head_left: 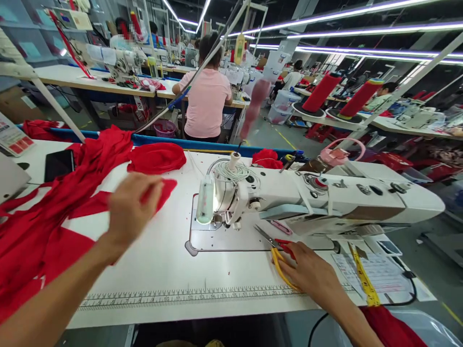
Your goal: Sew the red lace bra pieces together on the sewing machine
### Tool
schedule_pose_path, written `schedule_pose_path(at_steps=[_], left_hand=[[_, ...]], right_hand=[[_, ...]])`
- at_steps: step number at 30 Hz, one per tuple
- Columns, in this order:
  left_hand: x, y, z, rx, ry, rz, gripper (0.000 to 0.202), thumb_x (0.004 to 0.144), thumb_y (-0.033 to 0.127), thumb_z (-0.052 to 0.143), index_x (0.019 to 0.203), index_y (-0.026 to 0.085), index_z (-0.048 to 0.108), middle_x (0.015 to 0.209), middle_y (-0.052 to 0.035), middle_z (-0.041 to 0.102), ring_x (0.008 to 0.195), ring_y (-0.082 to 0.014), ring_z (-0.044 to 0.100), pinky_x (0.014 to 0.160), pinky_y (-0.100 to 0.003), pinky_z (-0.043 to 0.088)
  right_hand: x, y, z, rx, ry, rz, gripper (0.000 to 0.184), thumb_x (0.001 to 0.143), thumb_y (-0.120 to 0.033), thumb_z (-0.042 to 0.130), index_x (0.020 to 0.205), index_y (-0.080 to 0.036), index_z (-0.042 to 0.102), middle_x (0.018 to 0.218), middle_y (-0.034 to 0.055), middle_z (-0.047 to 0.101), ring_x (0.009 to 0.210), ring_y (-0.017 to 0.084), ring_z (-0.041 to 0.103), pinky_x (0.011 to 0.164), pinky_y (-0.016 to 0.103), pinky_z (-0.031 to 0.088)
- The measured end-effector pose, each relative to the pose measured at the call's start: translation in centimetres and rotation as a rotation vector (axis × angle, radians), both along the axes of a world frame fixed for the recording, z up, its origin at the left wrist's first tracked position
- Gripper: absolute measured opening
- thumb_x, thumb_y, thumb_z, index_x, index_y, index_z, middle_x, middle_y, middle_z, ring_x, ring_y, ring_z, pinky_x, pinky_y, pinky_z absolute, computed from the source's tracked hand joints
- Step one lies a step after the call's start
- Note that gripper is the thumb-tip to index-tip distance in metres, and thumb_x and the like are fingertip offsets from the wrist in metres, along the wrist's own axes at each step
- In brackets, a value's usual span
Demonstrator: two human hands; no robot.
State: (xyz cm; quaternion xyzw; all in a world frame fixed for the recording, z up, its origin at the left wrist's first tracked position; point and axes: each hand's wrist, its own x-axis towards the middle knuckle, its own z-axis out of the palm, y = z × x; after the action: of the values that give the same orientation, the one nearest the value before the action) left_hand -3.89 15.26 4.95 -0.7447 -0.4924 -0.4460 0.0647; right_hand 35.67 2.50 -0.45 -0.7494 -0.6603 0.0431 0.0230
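Head view: on a sewing floor, you hold a small red piece of cloth [167,192] in your left hand [132,207], raised over the white table [155,270] to the left of the sewing machine [289,190] and apart from its needle. The left hand is blurred, but its fingers appear pinched together on the cloth; your right hand [313,270], well apart from it, is closed around the handles of the scissors [267,237], their blades pointing toward the machine's base.

The work looks midway, between one piece and another: a large heap of red fabric [104,154] spreads over the left of the table, and a folded red bundle [157,157] sits behind your left hand. Which of these are finished and which are left cannot be told, nor whether the held piece has any stitching or fresh cut.

Among the containers, a purple basket [164,128] stands under the far workbench, its contents too small to tell. Clear plastic bins [284,102] stand in the aisle, what they hold indistinct. Near your right forearm, a translucent tub [436,324] shows beside red cloth [392,327]; whether that cloth reaches inside, you cannot tell from this angle
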Motion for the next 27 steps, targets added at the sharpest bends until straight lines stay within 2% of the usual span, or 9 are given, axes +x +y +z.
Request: schedule_pose_path(at_steps=[3,6,8,10,12,15,18,21,27], left_hand=[[3.6,-2.3,-4.1,-0.004,0.317,-0.228,0.031,0.1,0.015,0.043,0.081,0.019,0.067,0.068,-0.002,0.059,0.066,-0.0154,0.052,0.061,-0.029,0.036],[5.8,-4.9,-7.7,-0.012,0.411,-0.313,0.03,0.099,0.008,0.041,0.094,0.018,0.067,0.068,-0.0016,0.06,0.062,-0.0149,0.051,0.058,-0.03,0.033],[6.2,-5.9,-8.7,-0.016,0.462,-0.313,0.028,0.098,0.005,0.041,0.105,0.016,0.066,0.073,-0.0028,0.063,0.065,-0.0156,0.054,0.06,-0.031,0.036],[6.2,-6.3,-8.7,-0.001,0.539,-0.305,0.027,0.097,0.003,0.041,0.105,0.015,0.065,0.076,-0.0042,0.064,0.067,-0.0167,0.055,0.063,-0.032,0.038],[6.0,-6.2,-8.5,0.023,0.588,-0.306,0.025,0.095,0.002,0.043,0.099,0.014,0.065,0.078,-0.0051,0.065,0.069,-0.0177,0.056,0.065,-0.032,0.041],[5.7,-5.7,-8.3,0.03,0.604,-0.352,0.027,0.092,-0.001,0.044,0.1,0.015,0.065,0.098,-0.0099,0.07,0.088,-0.0216,0.063,0.08,-0.036,0.046],[5.1,-5.1,-8.5,-0.09,0.614,-0.415,0.033,0.091,-0.001,0.041,0.103,0.017,0.065,0.124,-0.0131,0.065,0.113,-0.027,0.06,0.101,-0.049,0.043],[4.3,-4.5,-8.6,-0.276,0.551,-0.492,0.03,0.093,0.005,0.043,0.107,0.021,0.065,0.128,-0.0129,0.063,0.12,-0.0302,0.057,0.104,-0.059,0.043],[3.7,-3.9,-8.7,-0.363,0.497,-0.56,0.023,0.099,0.018,0.044,0.104,0.021,0.067,0.125,-0.0128,0.064,0.126,-0.0317,0.052,0.101,-0.057,0.049]], right_hand=[[1.4,0.1,0.2,-0.029,-0.073,-0.053,0.026,0.087,-0.042,0.056,0.101,-0.022,0.066,0.096,0.0086,0.071,0.087,0.028,0.07,0.062,0.033,0.049],[0.3,0.2,0.8,0.029,-0.209,-0.065,0.025,0.091,-0.039,0.056,0.099,-0.018,0.067,0.089,0.0122,0.07,0.086,0.03,0.068,0.058,0.032,0.046],[-1.9,0.7,1.1,0.181,-0.205,0.042,0.024,0.097,-0.032,0.049,0.102,-0.017,0.068,0.091,0.0131,0.07,0.09,0.028,0.067,0.062,0.032,0.046],[-5.1,1.7,0.9,0.3,-0.045,0.287,0.027,0.101,-0.021,0.041,0.109,-0.018,0.066,0.098,0.0111,0.07,0.093,0.023,0.066,0.071,0.03,0.047],[-8.4,3.2,0.3,0.271,0.146,0.554,0.031,0.099,-0.013,0.04,0.12,-0.02,0.062,0.101,0.0076,0.068,0.09,0.018,0.064,0.071,0.027,0.046],[-12.0,5.2,-0.9,0.219,0.19,0.744,0.035,0.094,-0.008,0.046,0.124,-0.022,0.06,0.095,0.0046,0.064,0.073,0.016,0.058,0.064,0.028,0.042],[-12.9,6.0,-1.9,0.226,0.144,0.784,0.033,0.094,-0.009,0.049,0.122,-0.019,0.061,0.092,0.0042,0.062,0.068,0.015,0.054,0.062,0.029,0.037],[-12.5,6.0,-2.1,0.244,0.108,0.753,0.033,0.093,-0.008,0.05,0.121,-0.02,0.061,0.086,0.0029,0.062,0.066,0.014,0.054,0.061,0.028,0.037],[-13.2,8.5,-1.2,0.279,-0.084,0.669,0.042,0.092,-0.005,0.045,0.124,-0.028,0.062,0.081,0.0017,0.063,0.072,0.018,0.059,0.063,0.028,0.045]])
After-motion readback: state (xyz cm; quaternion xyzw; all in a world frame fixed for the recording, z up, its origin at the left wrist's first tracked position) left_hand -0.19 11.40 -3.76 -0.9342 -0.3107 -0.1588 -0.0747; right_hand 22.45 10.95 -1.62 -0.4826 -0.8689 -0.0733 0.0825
